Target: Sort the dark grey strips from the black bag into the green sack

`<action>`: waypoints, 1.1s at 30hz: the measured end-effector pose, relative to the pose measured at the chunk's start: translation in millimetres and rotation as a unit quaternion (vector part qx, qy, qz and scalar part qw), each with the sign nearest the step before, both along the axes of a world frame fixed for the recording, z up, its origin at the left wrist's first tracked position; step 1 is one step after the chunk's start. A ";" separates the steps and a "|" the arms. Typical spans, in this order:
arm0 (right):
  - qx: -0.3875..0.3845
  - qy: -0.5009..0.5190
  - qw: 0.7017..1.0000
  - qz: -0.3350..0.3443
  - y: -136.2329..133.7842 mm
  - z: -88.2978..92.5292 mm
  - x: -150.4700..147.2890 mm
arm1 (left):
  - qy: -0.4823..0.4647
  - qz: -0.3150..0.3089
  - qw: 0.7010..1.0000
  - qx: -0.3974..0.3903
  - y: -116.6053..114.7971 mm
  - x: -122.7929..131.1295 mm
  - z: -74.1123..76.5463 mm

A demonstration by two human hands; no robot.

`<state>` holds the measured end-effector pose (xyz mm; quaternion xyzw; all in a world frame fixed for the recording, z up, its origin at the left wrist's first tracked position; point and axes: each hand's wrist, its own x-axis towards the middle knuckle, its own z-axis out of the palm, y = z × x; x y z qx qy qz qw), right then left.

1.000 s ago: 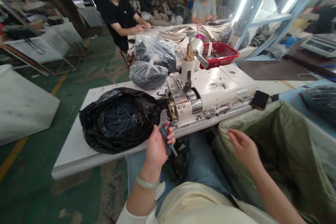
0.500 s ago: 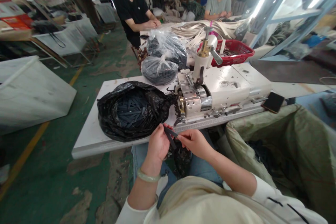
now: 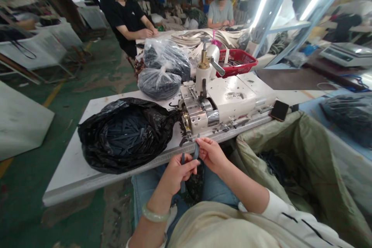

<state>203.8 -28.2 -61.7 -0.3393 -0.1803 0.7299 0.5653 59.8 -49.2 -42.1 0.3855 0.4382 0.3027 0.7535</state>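
L hand point(image 3: 180, 174) grips dark strap point(image 3: 197, 151) w/ R hand point(image 3: 212, 155) pinching its top, both just past front edge of tabletop point(image 3: 69, 178), by machine point(image 3: 223, 102); black bag point(image 3: 95, 143) to L, green sack point(image 3: 293, 174) to R.

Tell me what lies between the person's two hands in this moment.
In the head view, a dark grey strip lies between the left hand and the right hand, held in the fingers of both.
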 end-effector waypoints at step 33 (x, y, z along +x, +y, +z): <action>0.094 -0.032 0.993 0.067 -5.0 -10.6 10.0 | 0.003 0.086 0.996 0.004 -4.0 -0.2 9.9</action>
